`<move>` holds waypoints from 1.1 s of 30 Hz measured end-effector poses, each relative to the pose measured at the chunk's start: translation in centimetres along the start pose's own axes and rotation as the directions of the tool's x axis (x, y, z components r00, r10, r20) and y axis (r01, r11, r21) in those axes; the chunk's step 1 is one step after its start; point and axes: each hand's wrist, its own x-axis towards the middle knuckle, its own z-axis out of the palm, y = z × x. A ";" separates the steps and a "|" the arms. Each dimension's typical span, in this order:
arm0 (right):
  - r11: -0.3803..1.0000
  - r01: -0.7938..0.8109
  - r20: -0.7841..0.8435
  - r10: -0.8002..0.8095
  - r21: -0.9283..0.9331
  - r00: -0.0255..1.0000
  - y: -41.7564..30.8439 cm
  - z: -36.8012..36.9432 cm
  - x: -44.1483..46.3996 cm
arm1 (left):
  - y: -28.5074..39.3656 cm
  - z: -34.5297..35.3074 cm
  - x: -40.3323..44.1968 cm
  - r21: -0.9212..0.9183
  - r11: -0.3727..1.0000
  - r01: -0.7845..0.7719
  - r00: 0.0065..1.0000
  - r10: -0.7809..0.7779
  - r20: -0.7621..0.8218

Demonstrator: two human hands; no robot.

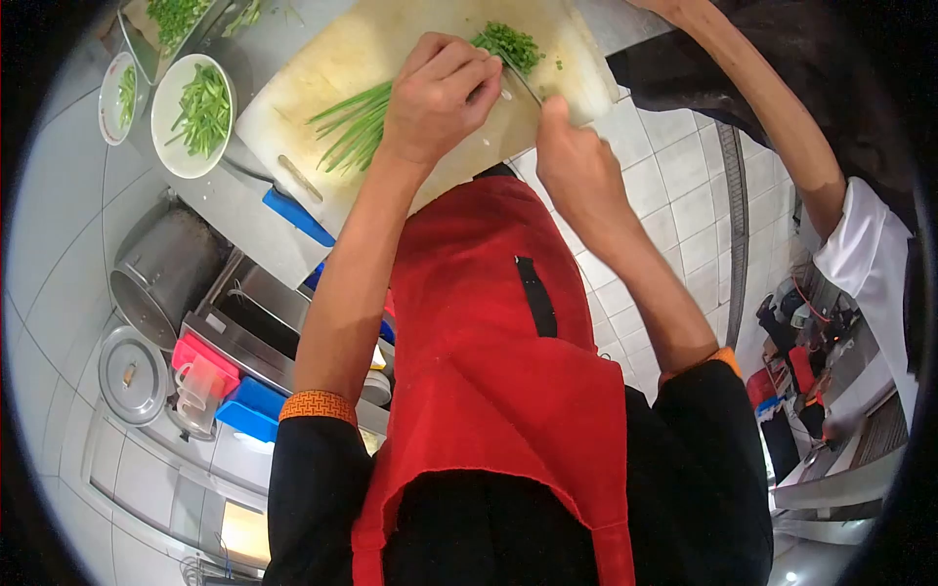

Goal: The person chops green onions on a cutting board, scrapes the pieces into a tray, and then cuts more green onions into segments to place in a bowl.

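Observation:
My left hand (440, 103) is closed over a bunch of green onions (354, 125), its curled fingers pressing them onto the white cutting board (293, 83). The long stalks stick out to the left of the hand. My right hand (578, 161) grips a knife (524, 82), whose handle is hidden in the fist. The blade stands right beside my left fingertips, at the cut end of the bunch. Just beyond it lies a pile of finely chopped green onion (510, 45), with a few bits scattered on the board.
A white bowl (164, 146) of cut green pieces stands left of the board, with a smaller bowl (106, 107) and a metal tray (198, 31) of chopped greens. A blue-handled knife (299, 217) lies by the board's near-left edge. Another person's arm (772, 93) reaches in at right.

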 end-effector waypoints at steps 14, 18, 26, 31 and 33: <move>0.850 0.003 -0.106 0.062 0.526 0.992 1.3 -2.3 -7.4 | 2.7 -2.2 -2.5 -0.008 0.999 0.046 0.996 -0.046 0.080; 0.852 -0.075 -0.013 0.096 0.517 0.995 0.3 -1.4 -7.4 | 2.6 -2.4 -2.8 -0.018 0.999 0.045 0.995 -0.043 0.095; 0.955 -0.054 0.012 0.052 0.290 0.999 0.4 0.9 -6.0 | 2.6 -2.4 -2.9 -0.045 0.998 0.035 0.999 -0.034 0.028; 0.986 0.012 -0.025 -0.008 0.169 1.000 0.9 1.6 -5.6 | 2.4 -2.1 -3.1 -0.019 1.000 0.018 1.000 -0.017 0.022; 0.988 0.021 -0.040 -0.015 0.151 0.999 0.9 1.6 -5.6 | 2.4 -2.1 -3.2 -0.011 1.000 0.028 0.999 -0.027 0.037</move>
